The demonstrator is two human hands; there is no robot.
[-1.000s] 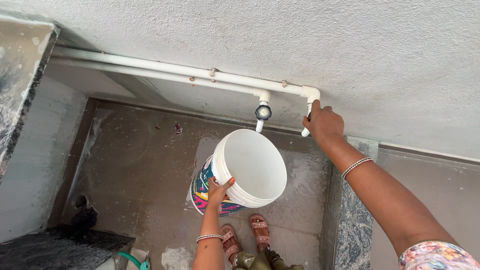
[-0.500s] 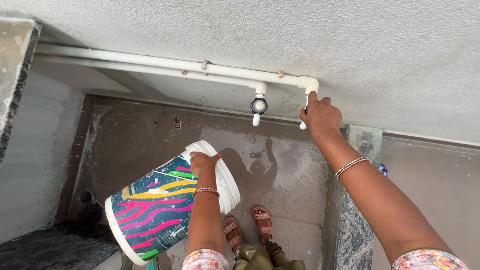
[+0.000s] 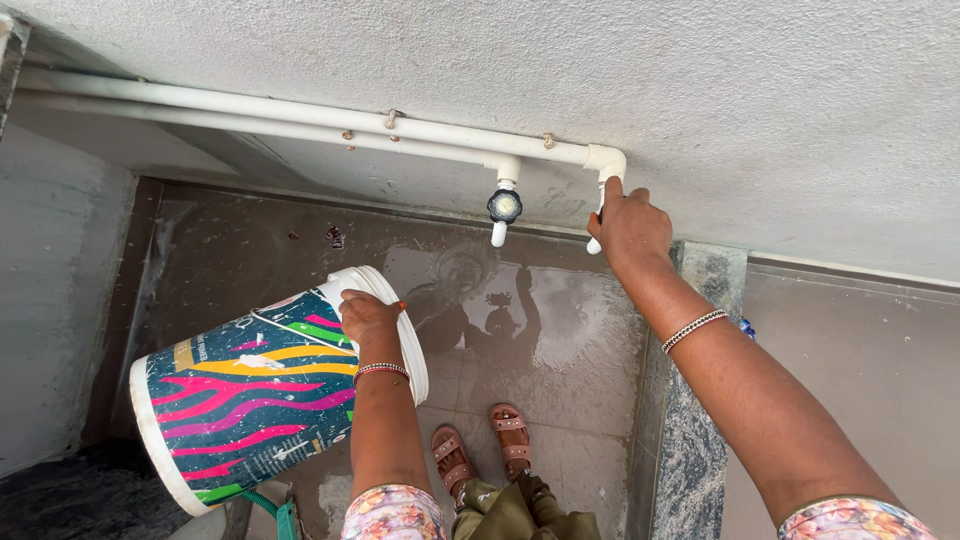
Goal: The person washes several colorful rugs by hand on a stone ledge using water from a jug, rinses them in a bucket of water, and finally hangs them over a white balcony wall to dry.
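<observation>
Overhead, right grip [image 3: 625, 228] closes on a tap [image 3: 598, 225]; left grip [image 3: 368, 318] clutches the tipped bucket [image 3: 250, 390].

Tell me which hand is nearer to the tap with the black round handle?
The right hand: it grips the neighbouring tap at the pipe's end, just right of the black-handled tap. The left hand is lower and to its left, holding the bucket by the rim.

1. Right hand [image 3: 628, 228] covers the tap on the white plastic wall pipe [image 3: 300, 118]; tap handle and finger grip not visible.
2. White pipe runs off the left edge.
3. Colourful striped plastic bucket [image 3: 245, 395] below the pipe: mouth faces away, inside hidden.
4. Left hand [image 3: 370, 318] fingertips hidden over bucket rim.
5. Green hose [image 3: 268, 503] under bucket, mostly hidden.
6. Both arms cut at the bottom edge.
</observation>
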